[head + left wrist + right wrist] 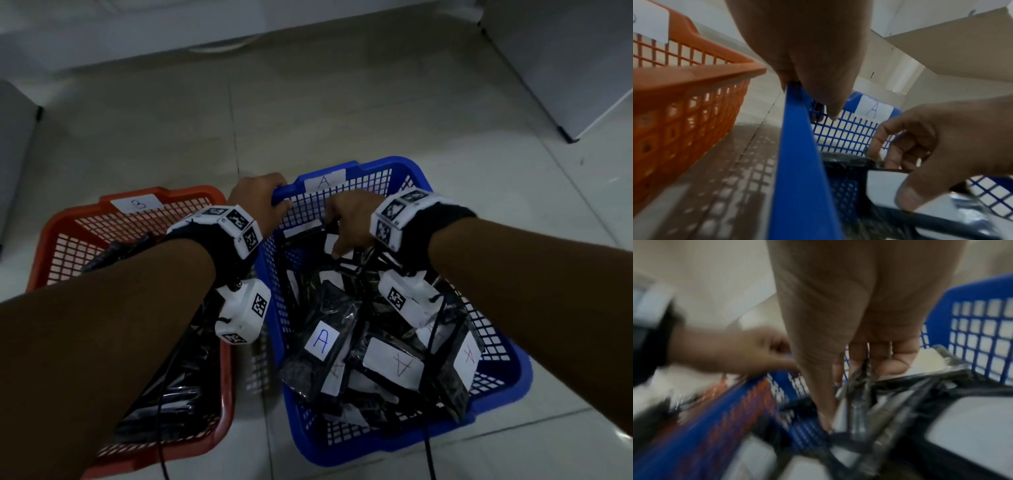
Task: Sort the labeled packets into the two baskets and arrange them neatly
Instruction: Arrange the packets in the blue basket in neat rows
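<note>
On the floor, the red basket [130, 202] marked B and blue basket [404, 168] marked A both hold packets [322, 346]; none lies outside, so sorting appears done. Tidying remains: the left hand [257, 195] grips the blue rim, the right hand [352, 219] pinches one packet inside.

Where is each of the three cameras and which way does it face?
Head: above, facing down at the blue basket and orange basket; both forearms show.
Left wrist: along the left hand gripping the blue rim.
Right wrist: along the right hand holding a packet; blurred.
All share the blue basket.
</note>
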A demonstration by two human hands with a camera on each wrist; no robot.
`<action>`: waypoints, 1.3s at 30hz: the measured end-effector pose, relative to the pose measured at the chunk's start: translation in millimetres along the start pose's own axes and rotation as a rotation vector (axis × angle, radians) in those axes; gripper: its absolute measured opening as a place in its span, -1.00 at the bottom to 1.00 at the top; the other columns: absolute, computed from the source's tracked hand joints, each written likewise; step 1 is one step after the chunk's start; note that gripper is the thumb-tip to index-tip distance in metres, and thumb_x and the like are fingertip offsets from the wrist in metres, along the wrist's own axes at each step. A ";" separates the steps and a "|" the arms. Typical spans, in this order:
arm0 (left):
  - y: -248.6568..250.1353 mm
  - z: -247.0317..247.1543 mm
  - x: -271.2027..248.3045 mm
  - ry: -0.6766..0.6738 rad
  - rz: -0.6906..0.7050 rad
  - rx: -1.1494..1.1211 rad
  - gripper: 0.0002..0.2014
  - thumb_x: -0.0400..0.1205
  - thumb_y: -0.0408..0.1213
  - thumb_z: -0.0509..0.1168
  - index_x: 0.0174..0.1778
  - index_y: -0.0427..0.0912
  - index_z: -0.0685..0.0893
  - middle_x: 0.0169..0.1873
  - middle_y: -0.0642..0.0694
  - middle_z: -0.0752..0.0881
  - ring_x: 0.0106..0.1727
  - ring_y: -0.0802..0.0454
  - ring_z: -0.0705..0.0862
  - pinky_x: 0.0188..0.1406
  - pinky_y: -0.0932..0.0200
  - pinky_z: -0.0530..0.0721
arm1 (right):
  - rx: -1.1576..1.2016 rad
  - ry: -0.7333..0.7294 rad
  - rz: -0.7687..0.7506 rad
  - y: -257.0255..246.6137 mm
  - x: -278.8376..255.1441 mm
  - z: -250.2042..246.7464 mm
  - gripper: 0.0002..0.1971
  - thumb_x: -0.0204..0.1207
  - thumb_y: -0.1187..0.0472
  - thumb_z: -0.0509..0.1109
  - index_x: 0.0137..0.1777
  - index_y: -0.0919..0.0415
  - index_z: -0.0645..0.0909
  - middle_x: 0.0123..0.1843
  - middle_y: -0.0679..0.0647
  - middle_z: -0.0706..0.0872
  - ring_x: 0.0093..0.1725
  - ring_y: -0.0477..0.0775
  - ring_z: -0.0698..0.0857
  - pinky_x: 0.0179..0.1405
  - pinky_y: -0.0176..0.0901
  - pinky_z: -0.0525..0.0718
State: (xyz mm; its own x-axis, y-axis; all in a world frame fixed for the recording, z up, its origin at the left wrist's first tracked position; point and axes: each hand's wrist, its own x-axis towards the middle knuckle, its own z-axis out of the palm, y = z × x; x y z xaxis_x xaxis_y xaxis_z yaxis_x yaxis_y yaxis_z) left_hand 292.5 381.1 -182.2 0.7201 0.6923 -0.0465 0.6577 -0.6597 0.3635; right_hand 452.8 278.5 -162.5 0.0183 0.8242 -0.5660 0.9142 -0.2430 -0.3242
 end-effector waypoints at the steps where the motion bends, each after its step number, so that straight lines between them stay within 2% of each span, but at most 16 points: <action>1: -2.0 -0.2 1.3 -0.011 -0.005 -0.003 -0.81 0.60 -0.27 0.38 0.06 -0.27 0.68 -0.09 -0.28 0.76 -0.07 -0.24 0.69 -0.16 0.16 0.44 | 0.061 -0.003 0.011 0.4 0.5 -2.4 -0.59 0.32 0.06 0.66 0.12 0.22 0.74 0.04 0.14 0.79 0.00 0.18 0.77 -0.08 -0.04 0.77; 6: -4.7 2.0 4.2 -0.026 -0.008 -0.044 -0.82 0.61 -0.25 0.36 0.07 -0.26 0.67 -0.07 -0.25 0.75 -0.07 -0.19 0.68 -0.18 0.21 0.38 | 0.213 0.023 0.014 1.2 -0.7 -18.7 -0.81 0.40 0.19 0.54 0.02 0.15 0.81 0.04 -0.01 0.77 0.07 0.05 0.71 0.09 -0.04 0.73; 8: -5.8 3.3 2.6 -0.011 0.007 -0.047 -0.82 0.61 -0.26 0.36 0.07 -0.26 0.67 -0.08 -0.25 0.76 -0.07 -0.20 0.69 -0.19 0.22 0.37 | 0.254 0.059 0.010 -1.6 2.4 -21.6 -0.84 0.38 0.19 0.55 -0.03 0.10 0.80 -0.01 -0.07 0.75 0.01 -0.01 0.69 -0.04 -0.11 0.74; 10: -6.6 3.3 2.6 0.002 0.018 -0.055 -0.81 0.60 -0.27 0.36 0.09 -0.26 0.68 -0.08 -0.26 0.76 -0.07 -0.21 0.69 -0.19 0.22 0.37 | 0.337 0.121 -0.009 -5.3 5.9 -18.6 -0.87 0.43 0.27 0.52 -0.06 0.06 0.76 -0.12 -0.15 0.70 -0.12 -0.11 0.65 -0.27 -0.31 0.62; 11: -6.6 3.3 2.8 0.002 0.021 -0.059 -0.81 0.60 -0.27 0.36 0.09 -0.26 0.68 -0.07 -0.26 0.76 -0.06 -0.22 0.70 -0.19 0.23 0.36 | 0.352 0.142 -0.021 -6.9 7.6 -14.9 -0.85 0.46 0.30 0.49 -0.04 0.05 0.75 -0.15 -0.17 0.68 -0.15 -0.14 0.65 -0.30 -0.34 0.59; 13: -6.8 5.0 2.8 0.007 0.025 -0.063 -0.79 0.59 -0.29 0.37 0.11 -0.27 0.67 -0.06 -0.28 0.76 -0.05 -0.24 0.70 -0.17 0.22 0.38 | 0.364 0.165 -0.036 -6.7 11.5 -6.0 -0.82 0.50 0.31 0.44 0.00 0.02 0.72 -0.11 -0.11 0.69 -0.09 -0.05 0.69 -0.16 -0.24 0.68; 16: -5.1 3.3 0.3 0.067 0.065 -0.021 -0.67 0.52 -0.27 0.42 0.20 -0.21 0.60 0.01 -0.26 0.67 0.00 -0.20 0.64 -0.08 0.11 0.48 | 0.373 0.179 -0.017 0.0 9.9 -1.0 -0.78 0.52 0.31 0.39 -0.07 -0.10 0.64 -0.08 -0.08 0.67 0.02 0.10 0.72 0.07 0.02 0.75; 18: 0.6 -3.4 -2.6 0.190 0.178 0.051 -0.67 0.46 -0.23 0.42 0.11 -0.17 0.57 -0.03 -0.18 0.58 -0.03 -0.11 0.56 -0.10 0.04 0.51 | 0.379 0.206 -0.002 8.7 4.4 -4.9 -0.74 0.51 0.31 0.39 -0.13 -0.15 0.62 -0.10 -0.11 0.68 0.02 0.12 0.73 0.07 0.06 0.76; 20: 12.6 -10.8 -3.8 0.228 0.316 0.081 -0.80 0.45 -0.22 0.37 -0.04 -0.13 0.58 -0.14 -0.10 0.57 -0.13 -0.08 0.55 -0.18 0.02 0.54 | 0.381 0.288 0.011 18.2 -3.9 -11.4 -0.75 0.49 0.32 0.39 -0.10 -0.14 0.64 -0.08 -0.11 0.69 -0.01 0.06 0.72 0.00 -0.04 0.75; 23: 31.7 -11.8 1.2 0.001 0.295 0.073 -0.91 0.45 -0.17 0.41 -0.19 -0.04 0.66 -0.27 0.02 0.69 -0.21 -0.04 0.67 -0.19 0.00 0.68 | 0.363 0.430 0.046 33.1 -16.5 -16.3 -0.75 0.46 0.31 0.38 0.01 -0.06 0.69 -0.09 -0.08 0.70 -0.05 0.02 0.71 -0.07 -0.15 0.69; 26: 45.2 1.0 4.8 -0.328 0.198 0.187 -0.73 0.40 -0.04 0.53 -0.08 -0.09 0.76 -0.18 -0.06 0.78 -0.14 -0.09 0.73 -0.13 0.02 0.73 | 0.341 0.524 0.069 43.8 -27.3 -17.6 -0.75 0.40 0.28 0.38 0.03 -0.02 0.70 -0.11 -0.05 0.73 -0.04 0.06 0.71 -0.03 -0.14 0.69; 28: 50.1 13.3 4.4 -0.440 0.156 0.278 -0.59 0.37 0.00 0.57 0.03 -0.17 0.75 -0.11 -0.13 0.78 -0.12 -0.11 0.74 -0.13 0.00 0.76 | 0.347 0.553 0.094 48.6 -32.9 -18.4 -0.75 0.38 0.24 0.39 0.04 -0.02 0.68 -0.08 0.00 0.76 -0.04 0.09 0.73 0.02 -0.07 0.73; 31: 53.2 24.8 3.1 -0.439 0.134 0.321 -0.56 0.38 -0.03 0.56 0.08 -0.19 0.71 -0.06 -0.18 0.76 -0.07 -0.12 0.73 -0.14 0.05 0.74 | 0.325 0.503 0.069 50.5 -38.7 -18.5 -0.77 0.38 0.20 0.41 0.03 -0.02 0.69 -0.01 0.04 0.77 0.00 0.10 0.73 0.08 0.00 0.74; 34: 54.3 27.2 3.3 -0.430 0.110 0.364 -0.61 0.46 -0.22 0.49 0.18 -0.23 0.68 0.03 -0.24 0.74 0.03 -0.18 0.72 -0.10 0.04 0.71 | 0.240 0.454 0.038 50.2 -40.3 -16.4 -0.73 0.43 0.22 0.38 0.11 0.01 0.69 0.11 0.09 0.76 0.05 0.14 0.71 0.09 0.00 0.72; 36: 54.7 26.9 4.9 -0.431 0.093 0.371 -0.66 0.54 -0.35 0.39 0.25 -0.28 0.64 0.08 -0.31 0.71 0.08 -0.23 0.70 -0.08 0.03 0.68 | 0.220 0.475 0.040 50.9 -39.3 -15.0 -0.73 0.45 0.19 0.36 0.14 0.00 0.67 0.14 0.11 0.75 0.06 0.18 0.72 0.08 0.01 0.72; 39: 54.4 22.3 8.3 -0.426 0.055 0.269 -0.67 0.61 -0.37 0.28 0.31 -0.19 0.58 0.18 -0.25 0.68 0.14 -0.21 0.66 -0.04 0.07 0.61 | 0.143 0.501 0.035 51.3 -38.9 -14.5 -0.74 0.50 0.17 0.34 0.18 0.01 0.65 0.14 0.11 0.72 0.11 0.20 0.68 0.13 0.02 0.66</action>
State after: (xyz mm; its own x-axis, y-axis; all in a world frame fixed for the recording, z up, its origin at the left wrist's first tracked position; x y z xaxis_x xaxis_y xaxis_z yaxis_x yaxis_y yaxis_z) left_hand 339.1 344.4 -183.5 0.7447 0.5104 -0.4300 0.6092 -0.7830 0.1258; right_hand 504.9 241.3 -146.1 0.2711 0.9495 -0.1578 0.8457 -0.3132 -0.4320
